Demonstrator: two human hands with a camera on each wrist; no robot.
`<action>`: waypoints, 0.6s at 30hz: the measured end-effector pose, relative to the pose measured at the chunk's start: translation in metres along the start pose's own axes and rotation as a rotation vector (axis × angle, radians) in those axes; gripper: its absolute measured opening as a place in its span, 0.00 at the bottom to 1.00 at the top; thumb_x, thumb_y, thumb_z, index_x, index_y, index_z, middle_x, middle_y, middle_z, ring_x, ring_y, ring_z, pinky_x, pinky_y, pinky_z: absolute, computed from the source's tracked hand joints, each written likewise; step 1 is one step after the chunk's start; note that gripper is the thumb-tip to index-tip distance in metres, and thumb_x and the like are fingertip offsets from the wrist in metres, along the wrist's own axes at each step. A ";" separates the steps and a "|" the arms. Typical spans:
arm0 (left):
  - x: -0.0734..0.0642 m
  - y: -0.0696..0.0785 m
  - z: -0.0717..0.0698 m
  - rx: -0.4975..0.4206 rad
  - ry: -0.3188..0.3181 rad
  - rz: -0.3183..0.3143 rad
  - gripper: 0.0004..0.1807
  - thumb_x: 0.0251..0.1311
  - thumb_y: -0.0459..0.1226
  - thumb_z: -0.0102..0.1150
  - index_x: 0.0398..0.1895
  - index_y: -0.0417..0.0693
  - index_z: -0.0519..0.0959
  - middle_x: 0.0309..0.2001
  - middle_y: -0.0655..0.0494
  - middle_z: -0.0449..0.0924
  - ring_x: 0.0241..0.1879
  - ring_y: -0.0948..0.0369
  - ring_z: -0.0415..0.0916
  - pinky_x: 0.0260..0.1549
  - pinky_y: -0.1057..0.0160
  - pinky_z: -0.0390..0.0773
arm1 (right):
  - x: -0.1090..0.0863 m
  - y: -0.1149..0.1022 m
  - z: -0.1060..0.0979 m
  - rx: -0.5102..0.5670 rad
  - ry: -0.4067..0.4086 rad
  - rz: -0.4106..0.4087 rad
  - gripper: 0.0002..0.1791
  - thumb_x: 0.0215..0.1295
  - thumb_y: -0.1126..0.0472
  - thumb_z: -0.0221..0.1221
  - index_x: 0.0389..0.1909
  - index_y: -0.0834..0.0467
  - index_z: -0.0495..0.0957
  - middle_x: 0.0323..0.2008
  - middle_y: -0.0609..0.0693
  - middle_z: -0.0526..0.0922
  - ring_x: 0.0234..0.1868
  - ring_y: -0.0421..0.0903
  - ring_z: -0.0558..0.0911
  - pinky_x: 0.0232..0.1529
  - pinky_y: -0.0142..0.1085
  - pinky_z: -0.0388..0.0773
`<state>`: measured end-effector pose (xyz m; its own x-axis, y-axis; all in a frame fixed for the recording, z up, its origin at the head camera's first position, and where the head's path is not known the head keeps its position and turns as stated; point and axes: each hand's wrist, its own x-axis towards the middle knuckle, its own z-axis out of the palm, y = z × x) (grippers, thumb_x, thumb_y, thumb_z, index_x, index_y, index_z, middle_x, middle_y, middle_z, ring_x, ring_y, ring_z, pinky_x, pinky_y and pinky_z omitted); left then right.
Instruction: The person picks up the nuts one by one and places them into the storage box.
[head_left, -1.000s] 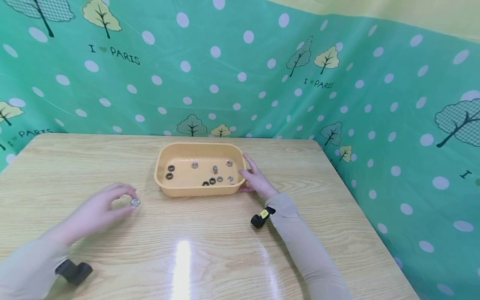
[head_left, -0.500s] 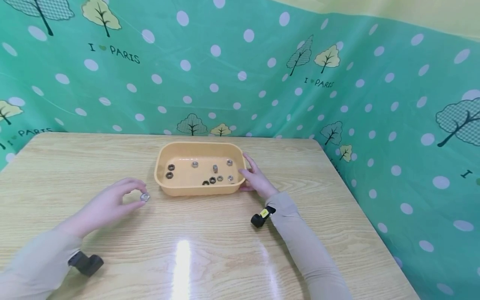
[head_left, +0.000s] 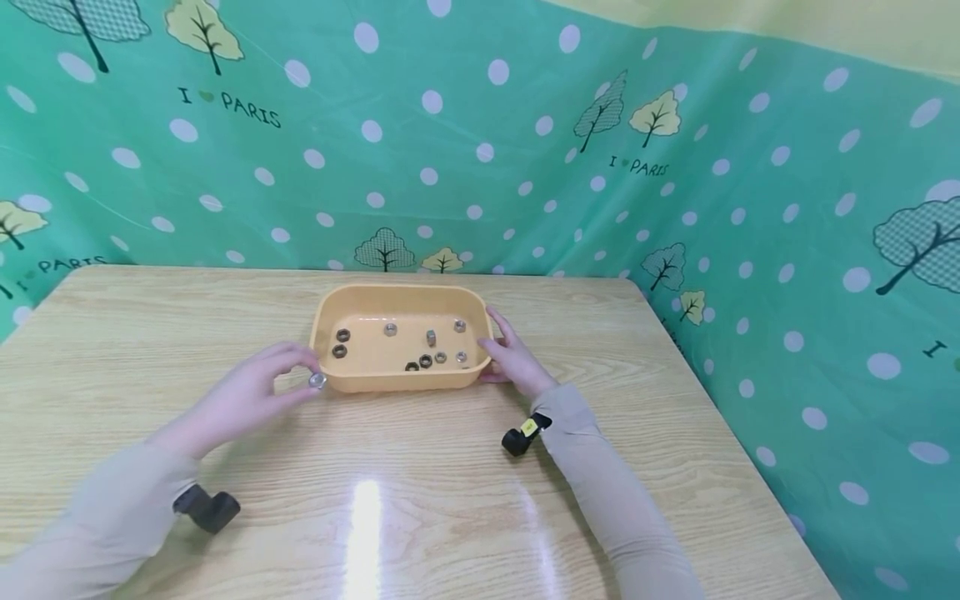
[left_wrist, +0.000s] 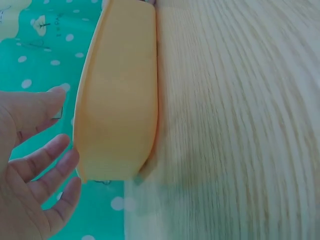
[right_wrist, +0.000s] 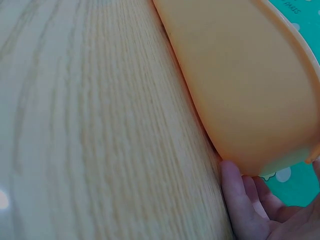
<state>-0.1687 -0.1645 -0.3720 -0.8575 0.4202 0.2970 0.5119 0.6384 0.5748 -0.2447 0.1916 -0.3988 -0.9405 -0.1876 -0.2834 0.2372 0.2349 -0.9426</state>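
A silver hex nut (head_left: pixel 317 380) is pinched between the thumb and fingertips of my left hand (head_left: pixel 251 396), close by the front left corner of a light orange plastic bin (head_left: pixel 397 382). In the left wrist view the thumb mostly hides the nut, and the other fingers spread loosely beside the bin's rim. My right hand (head_left: pixel 517 360) grips the bin's right end, thumb over the rim and fingers against the outside. Inside the bin lie several loose nuts, some dark (head_left: pixel 339 352) and some silver (head_left: pixel 390 330); the front wall partly hides the nearest ones.
The bin stands on a light wood-grain table (head_left: pixel 420 483), toward its far edge. Behind and to the right hangs a green dotted curtain (head_left: pixel 450 167). Black wrist cameras (head_left: pixel 210 510) sit on both sleeves.
My left hand has moved right and slightly away from me, carrying the nut up to the bin's front left corner. The right hand and the bin have stayed in place.
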 end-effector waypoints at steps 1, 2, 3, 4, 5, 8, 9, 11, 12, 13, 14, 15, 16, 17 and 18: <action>0.001 0.001 0.000 -0.006 0.003 0.002 0.10 0.54 0.33 0.65 0.41 0.46 0.79 0.48 0.44 0.78 0.51 0.43 0.73 0.53 0.37 0.72 | 0.000 0.000 0.000 -0.004 0.003 0.001 0.38 0.70 0.58 0.50 0.74 0.36 0.43 0.62 0.67 0.63 0.52 0.63 0.78 0.47 0.52 0.83; 0.002 0.002 0.000 -0.009 0.003 -0.003 0.11 0.54 0.33 0.65 0.41 0.45 0.79 0.48 0.43 0.78 0.51 0.43 0.73 0.53 0.37 0.72 | 0.000 0.000 0.000 -0.005 0.007 0.004 0.38 0.70 0.58 0.50 0.74 0.35 0.43 0.62 0.66 0.63 0.52 0.62 0.78 0.46 0.51 0.83; 0.003 0.003 0.000 -0.015 0.005 -0.006 0.11 0.55 0.33 0.64 0.42 0.44 0.79 0.48 0.43 0.78 0.51 0.43 0.73 0.53 0.36 0.72 | 0.000 -0.001 0.001 -0.009 0.012 0.005 0.38 0.70 0.58 0.50 0.74 0.35 0.43 0.62 0.66 0.63 0.52 0.62 0.78 0.46 0.51 0.83; 0.004 0.004 -0.001 -0.019 0.007 -0.008 0.12 0.55 0.32 0.64 0.43 0.43 0.79 0.48 0.43 0.78 0.51 0.43 0.73 0.53 0.36 0.71 | 0.000 0.000 0.001 -0.012 0.018 0.001 0.38 0.70 0.58 0.50 0.74 0.35 0.43 0.61 0.66 0.63 0.51 0.61 0.79 0.45 0.50 0.84; 0.004 0.005 -0.001 -0.023 0.010 -0.010 0.12 0.55 0.32 0.64 0.43 0.42 0.79 0.48 0.42 0.78 0.51 0.42 0.73 0.53 0.36 0.71 | 0.004 0.003 0.000 -0.007 0.021 0.004 0.37 0.70 0.57 0.50 0.73 0.34 0.44 0.61 0.66 0.63 0.51 0.61 0.79 0.44 0.49 0.84; 0.006 0.005 -0.003 -0.029 0.008 -0.026 0.13 0.56 0.33 0.63 0.45 0.41 0.78 0.49 0.41 0.77 0.52 0.41 0.72 0.53 0.34 0.70 | 0.003 0.001 -0.001 0.004 0.012 0.014 0.37 0.70 0.58 0.50 0.74 0.34 0.43 0.62 0.66 0.63 0.51 0.61 0.78 0.45 0.50 0.84; 0.007 0.006 -0.003 -0.031 0.004 -0.032 0.13 0.56 0.33 0.63 0.45 0.41 0.78 0.49 0.41 0.77 0.52 0.41 0.72 0.54 0.34 0.70 | 0.002 0.000 -0.001 0.002 0.009 0.016 0.38 0.70 0.58 0.50 0.74 0.35 0.43 0.62 0.66 0.63 0.52 0.62 0.78 0.45 0.51 0.84; 0.010 0.006 -0.003 -0.032 0.001 -0.036 0.12 0.57 0.34 0.63 0.44 0.42 0.79 0.49 0.42 0.78 0.52 0.42 0.72 0.53 0.35 0.71 | -0.003 -0.005 0.000 0.001 0.004 0.018 0.37 0.71 0.58 0.49 0.74 0.36 0.42 0.62 0.67 0.62 0.53 0.62 0.77 0.47 0.52 0.83; 0.011 0.006 -0.002 -0.034 0.001 -0.037 0.11 0.57 0.34 0.63 0.44 0.43 0.79 0.48 0.43 0.78 0.51 0.44 0.72 0.53 0.35 0.71 | -0.006 -0.008 0.001 -0.008 0.004 0.013 0.37 0.71 0.59 0.49 0.74 0.38 0.42 0.62 0.67 0.62 0.53 0.62 0.77 0.48 0.52 0.82; 0.012 0.006 -0.001 -0.038 0.003 -0.035 0.11 0.57 0.33 0.63 0.43 0.43 0.79 0.47 0.45 0.78 0.50 0.45 0.73 0.53 0.36 0.71 | -0.009 -0.011 0.002 -0.014 0.002 0.010 0.38 0.71 0.59 0.48 0.75 0.39 0.41 0.62 0.68 0.62 0.53 0.63 0.77 0.49 0.52 0.82; 0.014 0.006 -0.001 -0.040 0.004 -0.035 0.11 0.57 0.33 0.63 0.43 0.44 0.79 0.47 0.46 0.78 0.49 0.47 0.73 0.52 0.38 0.72 | -0.012 -0.013 0.003 -0.019 0.001 0.005 0.37 0.71 0.60 0.48 0.75 0.41 0.41 0.62 0.68 0.62 0.53 0.63 0.77 0.49 0.53 0.82; 0.015 0.006 0.000 -0.038 0.008 -0.033 0.11 0.56 0.33 0.63 0.43 0.43 0.79 0.46 0.47 0.78 0.48 0.48 0.73 0.52 0.39 0.73 | -0.014 -0.015 0.003 -0.025 0.002 0.001 0.37 0.71 0.60 0.48 0.75 0.42 0.41 0.62 0.68 0.62 0.53 0.62 0.77 0.49 0.53 0.81; 0.017 0.006 0.001 -0.039 0.013 -0.028 0.11 0.56 0.33 0.63 0.43 0.43 0.79 0.46 0.47 0.78 0.48 0.49 0.73 0.51 0.40 0.74 | -0.014 -0.015 0.003 -0.024 0.000 0.000 0.37 0.71 0.60 0.48 0.75 0.42 0.41 0.62 0.68 0.62 0.53 0.62 0.77 0.50 0.53 0.81; 0.018 0.007 0.001 -0.042 0.015 -0.027 0.11 0.56 0.33 0.63 0.44 0.42 0.79 0.46 0.47 0.78 0.47 0.49 0.73 0.51 0.40 0.74 | -0.012 -0.012 0.002 -0.018 -0.003 0.002 0.38 0.71 0.60 0.48 0.75 0.41 0.41 0.62 0.68 0.62 0.53 0.63 0.77 0.49 0.53 0.81; 0.020 0.007 0.002 -0.045 0.017 -0.026 0.12 0.56 0.33 0.63 0.44 0.41 0.79 0.46 0.46 0.78 0.47 0.48 0.74 0.52 0.40 0.74 | -0.009 -0.010 0.002 -0.013 -0.005 0.002 0.38 0.71 0.60 0.48 0.75 0.40 0.41 0.62 0.68 0.62 0.53 0.63 0.77 0.49 0.53 0.82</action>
<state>-0.1821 -0.1506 -0.3632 -0.8714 0.3928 0.2939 0.4869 0.6193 0.6159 -0.2382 0.1895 -0.3871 -0.9389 -0.1917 -0.2858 0.2355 0.2475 -0.9398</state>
